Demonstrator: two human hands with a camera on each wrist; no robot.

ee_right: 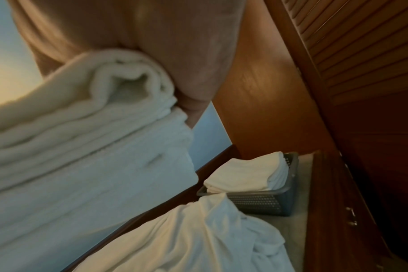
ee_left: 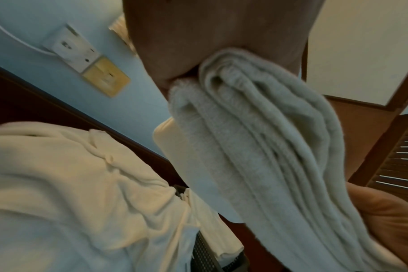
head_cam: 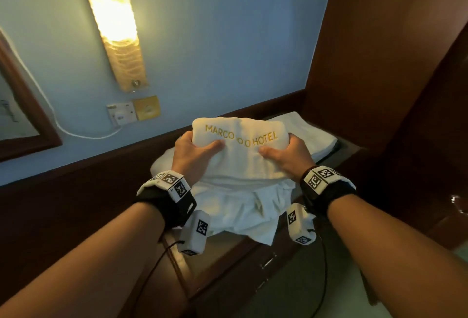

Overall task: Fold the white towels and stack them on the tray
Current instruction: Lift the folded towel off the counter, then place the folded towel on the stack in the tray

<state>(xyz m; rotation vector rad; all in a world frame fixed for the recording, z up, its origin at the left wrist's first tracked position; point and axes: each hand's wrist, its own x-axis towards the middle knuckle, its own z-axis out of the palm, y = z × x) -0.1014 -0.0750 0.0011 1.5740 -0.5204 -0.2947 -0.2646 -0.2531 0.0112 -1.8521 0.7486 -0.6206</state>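
Note:
A folded white towel [head_cam: 240, 150] with gold embroidered hotel lettering is held up above the counter. My left hand [head_cam: 195, 151] grips its left end, thumb on top. My right hand [head_cam: 283, 154] grips its right end the same way. In the wrist views the towel's layered edges [ee_left: 256, 147] [ee_right: 86, 114] run between my thumb and fingers. Below lies a heap of unfolded white towels [head_cam: 243, 206] [ee_right: 198, 239]. To the far right a dark perforated tray [ee_right: 268, 202] [head_cam: 335, 149] holds a stack of folded white towels [ee_right: 247, 174] [head_cam: 304, 130].
The dark wooden counter [head_cam: 228, 254] has drawers below its front edge. A wooden cabinet [head_cam: 379, 64] with a louvred door [ee_right: 338, 46] stands close on the right. On the blue wall are a socket [head_cam: 121, 113] with a white cable, a lit lamp [head_cam: 114, 21] and a framed mirror [head_cam: 17, 104].

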